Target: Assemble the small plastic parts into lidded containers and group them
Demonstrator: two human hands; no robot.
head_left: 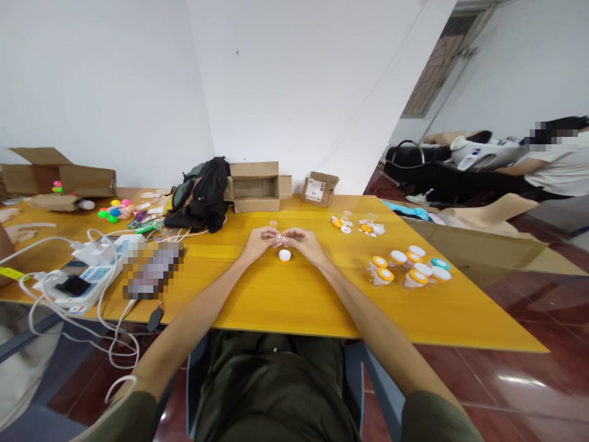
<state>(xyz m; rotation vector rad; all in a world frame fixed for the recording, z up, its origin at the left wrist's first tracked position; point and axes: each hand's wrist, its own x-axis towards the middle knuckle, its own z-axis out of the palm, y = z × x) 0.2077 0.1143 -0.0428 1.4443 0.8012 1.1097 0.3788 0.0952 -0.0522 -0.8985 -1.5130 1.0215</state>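
Both my hands meet over the middle of the yellow table (276, 307). Between their fingertips is a small white part with openings (278, 240), too small to name surely. My left hand (260, 240) pinches it from the left, and my right hand (301, 241) from the right. Just below the fingers a white round cap with an orange edge (284, 255) lies on the table. Behind the hands stands a small clear cup (273, 224), partly hidden.
Several lidded jars (416, 276) stand to the right, with loose caps and white discs (343, 226) behind them. A power strip (87, 288) with cables and a blurred-out flat device (154, 270) lie left. Cardboard boxes (255, 202) and a black bag (202, 196) line the back. A person (559, 162) sits far right.
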